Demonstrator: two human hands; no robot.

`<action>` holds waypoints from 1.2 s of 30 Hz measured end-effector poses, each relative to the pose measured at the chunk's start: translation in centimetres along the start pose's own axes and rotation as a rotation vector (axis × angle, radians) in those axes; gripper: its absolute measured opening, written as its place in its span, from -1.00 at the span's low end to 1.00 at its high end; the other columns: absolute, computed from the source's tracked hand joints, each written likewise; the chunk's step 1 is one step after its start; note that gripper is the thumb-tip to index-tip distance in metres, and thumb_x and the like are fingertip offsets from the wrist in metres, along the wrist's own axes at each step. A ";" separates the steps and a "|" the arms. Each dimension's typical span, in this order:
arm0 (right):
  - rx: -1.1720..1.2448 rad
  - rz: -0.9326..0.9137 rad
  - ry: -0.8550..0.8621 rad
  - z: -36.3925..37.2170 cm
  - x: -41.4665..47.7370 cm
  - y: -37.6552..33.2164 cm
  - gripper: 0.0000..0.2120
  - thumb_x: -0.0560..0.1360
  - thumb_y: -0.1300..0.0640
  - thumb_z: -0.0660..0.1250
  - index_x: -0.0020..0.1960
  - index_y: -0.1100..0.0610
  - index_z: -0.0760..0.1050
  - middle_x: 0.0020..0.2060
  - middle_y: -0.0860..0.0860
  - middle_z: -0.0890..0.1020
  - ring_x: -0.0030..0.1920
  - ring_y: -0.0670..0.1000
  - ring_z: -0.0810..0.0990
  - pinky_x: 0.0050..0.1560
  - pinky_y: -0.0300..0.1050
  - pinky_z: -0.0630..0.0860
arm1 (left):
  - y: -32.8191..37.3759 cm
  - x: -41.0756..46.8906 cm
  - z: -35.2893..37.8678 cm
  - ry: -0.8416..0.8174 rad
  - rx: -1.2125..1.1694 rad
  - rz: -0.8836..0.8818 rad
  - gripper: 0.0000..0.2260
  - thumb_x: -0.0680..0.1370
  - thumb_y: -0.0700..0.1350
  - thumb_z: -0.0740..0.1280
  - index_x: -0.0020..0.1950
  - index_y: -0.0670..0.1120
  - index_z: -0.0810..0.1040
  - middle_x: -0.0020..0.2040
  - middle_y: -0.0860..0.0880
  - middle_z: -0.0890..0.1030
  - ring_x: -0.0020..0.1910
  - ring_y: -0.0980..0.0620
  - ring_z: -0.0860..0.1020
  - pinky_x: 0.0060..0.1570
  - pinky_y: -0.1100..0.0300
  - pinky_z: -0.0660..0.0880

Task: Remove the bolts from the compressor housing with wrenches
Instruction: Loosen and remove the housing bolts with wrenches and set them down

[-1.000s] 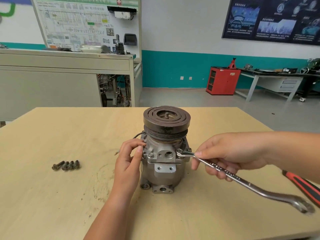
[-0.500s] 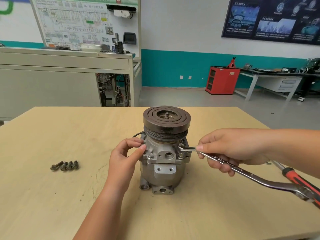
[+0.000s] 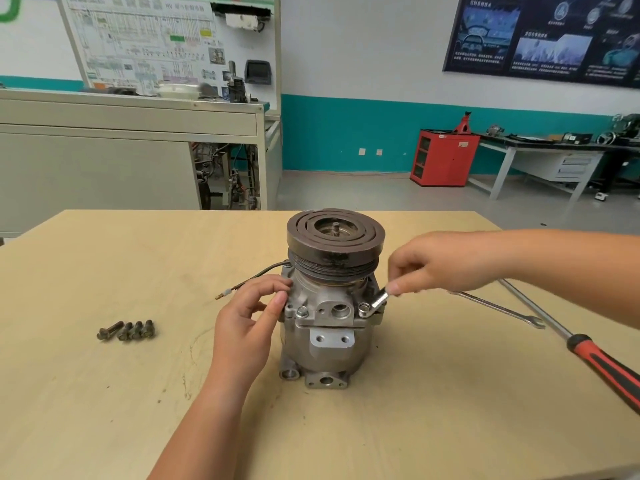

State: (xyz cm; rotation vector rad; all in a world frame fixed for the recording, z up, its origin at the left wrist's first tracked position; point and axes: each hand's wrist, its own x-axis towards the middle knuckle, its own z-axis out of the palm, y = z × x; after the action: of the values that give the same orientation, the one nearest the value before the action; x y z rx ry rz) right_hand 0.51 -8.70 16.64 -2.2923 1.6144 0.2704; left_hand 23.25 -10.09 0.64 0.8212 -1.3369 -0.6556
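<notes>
Steel bolts (image 3: 126, 330), four, lie freed on the tabletop (image 3: 104, 410); right hand (image 3: 433, 268) pinches a wrench (image 3: 376, 302) on one of two seated ones, left hand (image 3: 247, 315) gripping the compressor (image 3: 329, 344).

A compressor (image 3: 329, 341) stands upright on a wooden table (image 3: 104, 410), pulley on top. The person's left hand (image 3: 249, 317) holds its side with thumb and forefinger. The right hand (image 3: 436, 265) pinches a wrench (image 3: 491, 306) whose ring end sits on a bolt (image 3: 364, 310). Four loose bolts (image 3: 126, 330) lie to the left and a screwdriver (image 3: 595, 358) to the right.
</notes>
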 end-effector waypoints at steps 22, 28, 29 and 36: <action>1.286 0.017 -0.097 6.2 -3.9 -2.3 -0.82 0.61 0.16 0.12 -0.03 0.21 0.46 -0.41 0.05 0.65 -0.46 -0.01 0.64 -0.41 -0.26 0.53 | 0.2 -1.3 1.6 0.076 -0.181 -0.129 -0.88 0.43 0.04 0.33 -0.12 0.01 0.55 0.18 0.06 0.53 0.13 0.23 0.51 -0.05 0.44 0.42; 1.181 0.048 -0.165 5.6 -3.1 -2.3 -0.77 0.63 0.11 0.11 -0.07 0.18 0.48 -0.49 0.01 0.60 -0.53 -0.05 0.58 -0.48 -0.27 0.51 | 0.3 -1.1 1.4 0.059 -0.109 -0.076 -0.88 0.49 -0.09 0.25 -0.13 -0.02 0.59 0.17 0.05 0.51 0.06 0.33 0.50 -0.08 0.48 0.41; 1.106 0.057 -0.209 5.0 -3.0 -1.9 -0.76 0.63 0.09 0.11 -0.08 0.17 0.48 -0.50 -0.02 0.58 -0.54 -0.07 0.57 -0.47 -0.26 0.52 | 0.3 -1.1 1.4 0.055 -0.109 -0.071 -0.87 0.50 -0.09 0.25 -0.14 0.00 0.60 0.15 0.05 0.52 0.06 0.32 0.51 -0.07 0.48 0.41; 0.078 0.024 -0.079 -0.6 0.0 0.8 -0.77 0.53 -0.17 0.21 -0.14 -0.09 0.57 -0.27 -0.15 0.58 -0.24 -0.16 0.51 -0.18 -0.27 0.41 | 0.4 -0.8 1.2 -0.015 -0.072 -0.053 -0.77 0.53 -0.08 0.20 -0.22 0.17 0.59 0.02 0.22 0.50 0.08 0.25 0.47 0.05 0.47 0.36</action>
State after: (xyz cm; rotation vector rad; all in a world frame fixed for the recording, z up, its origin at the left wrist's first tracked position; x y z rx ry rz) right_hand -0.30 -9.14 17.11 -2.1786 1.5859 0.2942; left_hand 21.88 -9.34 0.58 0.7974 -1.3012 -0.7483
